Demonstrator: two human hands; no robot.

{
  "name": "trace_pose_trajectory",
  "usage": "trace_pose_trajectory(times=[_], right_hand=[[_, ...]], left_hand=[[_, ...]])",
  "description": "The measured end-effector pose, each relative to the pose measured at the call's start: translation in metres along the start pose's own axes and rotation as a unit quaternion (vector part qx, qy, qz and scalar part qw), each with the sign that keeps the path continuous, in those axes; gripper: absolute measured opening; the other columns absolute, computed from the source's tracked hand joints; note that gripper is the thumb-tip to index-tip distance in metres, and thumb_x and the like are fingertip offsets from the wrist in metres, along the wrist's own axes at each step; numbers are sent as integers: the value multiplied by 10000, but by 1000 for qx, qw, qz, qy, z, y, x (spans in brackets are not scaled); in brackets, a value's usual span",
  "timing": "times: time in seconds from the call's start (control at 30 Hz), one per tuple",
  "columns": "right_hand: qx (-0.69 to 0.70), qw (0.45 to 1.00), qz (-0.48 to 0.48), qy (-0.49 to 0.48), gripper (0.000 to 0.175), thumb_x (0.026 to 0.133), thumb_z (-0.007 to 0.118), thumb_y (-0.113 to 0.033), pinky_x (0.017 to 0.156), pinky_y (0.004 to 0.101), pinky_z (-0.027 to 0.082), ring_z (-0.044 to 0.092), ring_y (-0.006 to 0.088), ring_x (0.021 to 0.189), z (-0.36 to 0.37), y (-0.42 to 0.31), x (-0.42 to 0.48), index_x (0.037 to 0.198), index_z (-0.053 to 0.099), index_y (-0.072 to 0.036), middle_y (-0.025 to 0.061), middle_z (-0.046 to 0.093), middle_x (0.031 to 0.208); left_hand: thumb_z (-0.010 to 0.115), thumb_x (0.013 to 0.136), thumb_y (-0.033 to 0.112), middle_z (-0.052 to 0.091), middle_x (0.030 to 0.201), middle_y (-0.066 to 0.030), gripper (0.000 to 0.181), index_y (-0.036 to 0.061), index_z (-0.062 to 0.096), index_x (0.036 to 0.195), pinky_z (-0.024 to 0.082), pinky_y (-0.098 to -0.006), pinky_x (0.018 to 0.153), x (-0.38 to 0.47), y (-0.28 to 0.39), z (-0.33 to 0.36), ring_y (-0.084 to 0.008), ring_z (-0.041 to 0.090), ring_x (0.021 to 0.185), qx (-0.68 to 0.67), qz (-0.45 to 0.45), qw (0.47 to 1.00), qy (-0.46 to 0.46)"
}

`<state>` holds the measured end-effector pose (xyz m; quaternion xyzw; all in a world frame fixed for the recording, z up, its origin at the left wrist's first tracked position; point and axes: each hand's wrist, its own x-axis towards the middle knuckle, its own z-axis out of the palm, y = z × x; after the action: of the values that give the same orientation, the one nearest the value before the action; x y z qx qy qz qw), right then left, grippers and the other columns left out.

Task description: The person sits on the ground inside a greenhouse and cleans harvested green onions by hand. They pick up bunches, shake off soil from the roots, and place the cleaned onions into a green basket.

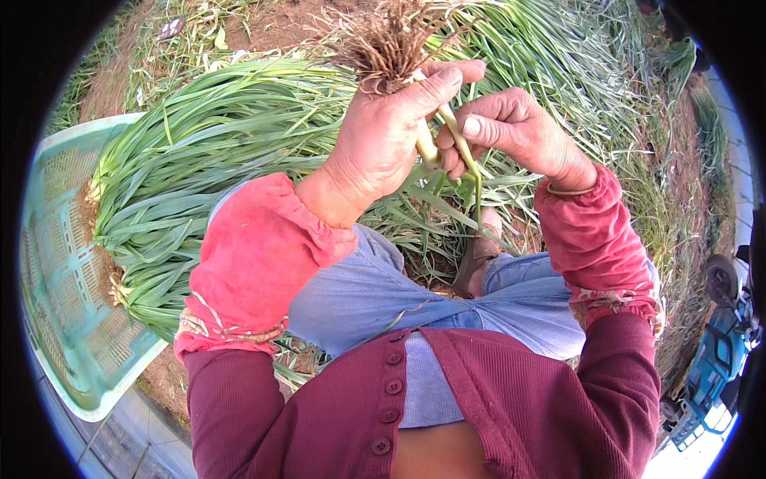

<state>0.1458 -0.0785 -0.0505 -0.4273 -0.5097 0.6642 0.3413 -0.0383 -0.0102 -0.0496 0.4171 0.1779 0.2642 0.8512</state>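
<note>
My left hand (389,132) is closed around the root end of a small bunch of leek-like allium plants. Their brown, stringy roots (389,51) stick up above my fist. Pale white stems (426,146) come out below it. In my right hand (514,129), a thin yellow-green strand (459,135) is pinched between thumb and fingers. It runs from the bunch and bends down towards my shoe; whether it is a leaf or a slim stalk, I cannot tell. My right fingertips are beside the pale stems and partly hidden.
A green slatted plastic crate (66,239) at the left holds the root ends of long green plants (227,126). More cut greens (538,60) lie beyond my hands. Loose leaves litter the soil around my shoe (479,257). A blue wheeled vehicle (715,353) stands at the right edge.
</note>
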Motion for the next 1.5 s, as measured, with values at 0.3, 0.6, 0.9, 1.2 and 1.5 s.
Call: trace_pose_trajectory(times=[0.3,0.6,0.9,1.2,1.5], right_hand=[[-462,886,-16,38,226,769,577,-111,987,480,361,586,260,985,-42,240,61,983,650,-106,55,654,963],[-635,761,8,130,191,771,648,-225,864,387,375,551,236,900,-56,190,4,881,544,-109,47,595,786],[-384,850,-208,294,196,826,669,-176,555,306,470,611,227,613,9,18,27,895,552,-35,104,609,694],[-72,955,284,52,344,902,556,-302,700,307,539,647,196,766,-66,79,18,1005,629,17,75,655,839],[-594,768,236,27,240,808,593,-223,681,391,530,654,278,756,-36,283,83,917,658,-19,141,664,812]], left_hand=[[462,915,243,630,744,-139,416,-77,489,1179,551,-296,551,-42,38,5,-212,640,576,-24,-252,963,-88],[416,960,297,550,632,-49,408,-72,528,1092,409,-219,412,-32,45,-15,-108,492,431,48,-194,979,32],[447,960,337,569,1137,-216,485,-61,455,1238,472,-383,922,-11,21,-14,-281,569,1071,6,29,987,160],[421,950,425,495,633,-62,428,12,512,878,495,-411,715,-35,19,-2,-272,615,711,35,-54,998,-6],[542,910,383,498,590,-42,406,-21,539,947,483,-336,609,-32,29,-3,-171,547,550,-19,-117,991,-60]])
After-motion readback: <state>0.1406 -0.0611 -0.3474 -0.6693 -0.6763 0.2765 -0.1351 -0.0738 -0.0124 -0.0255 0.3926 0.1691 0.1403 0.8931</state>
